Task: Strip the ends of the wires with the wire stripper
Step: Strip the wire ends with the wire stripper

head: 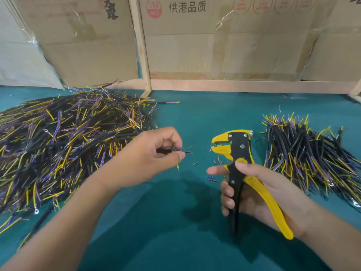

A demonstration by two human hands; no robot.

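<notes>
Your left hand (154, 153) pinches a short wire (176, 150) btwn thumb and fingertips, black sheath tucked in the fist, blue/brown/yellow cores sticking out toward 3 o'clock; yellow core droops toward 6. Your right hand (252, 192) grips the wire stripper (240, 165) by its handles, fingers curled round the black handle, thumb on the pivot area, yellow handle running along the palm toward 5 o'clock. Stripper head sits at 12 from that hand, its yellow jaws standing apart and facing 9 o'clock, near the wire tips but not touching. Btwn the two hands, small insulation scraps (216, 160) lie scattered on the green table (195, 114). Big wire pile (64, 141) at 9 o'clock of your left hand, black sheaths w/ yellow and purple cores, some w/ ring terminals. Smaller wire pile (308, 155) at 3 o'clock of the stripper. Cardboard panels (214, 40) in a wood frame (143, 55) stand along the table's far edge at 12.
</notes>
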